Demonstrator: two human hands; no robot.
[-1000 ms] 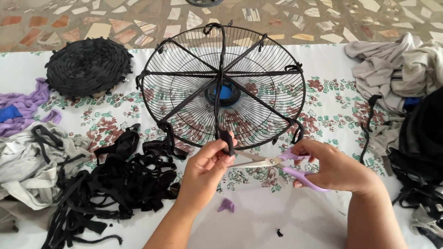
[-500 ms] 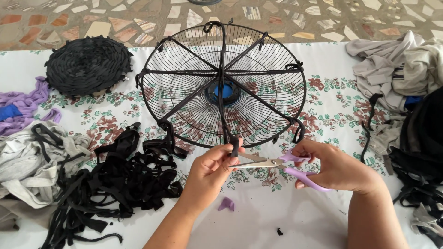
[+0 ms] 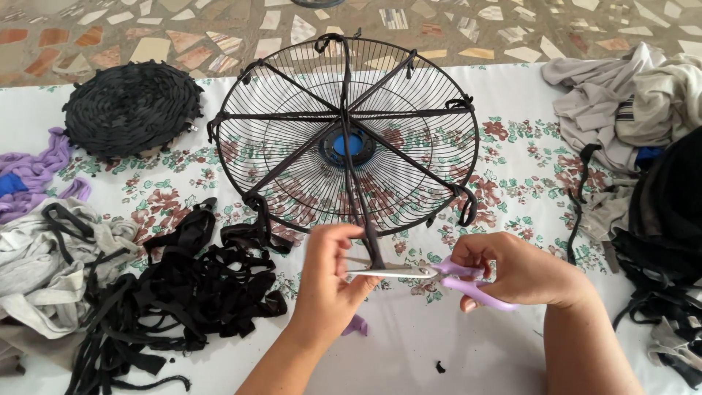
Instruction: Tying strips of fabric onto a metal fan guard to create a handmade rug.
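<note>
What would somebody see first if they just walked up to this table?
Probably the big round wire fan guard in the middle, with black cloth strips tied across it like spokes. Just below it, the right hand holds purple scissors against a strip that the left hand pinches. A heap of black strips lies to the left.

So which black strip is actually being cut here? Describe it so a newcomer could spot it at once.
Start at the round wire fan guard in the middle of the floral tablecloth. From its blue hub one black strip runs straight down to the near rim. It alone is pinched by the left hand, with the purple-handled scissors in the right hand at its end.
</note>
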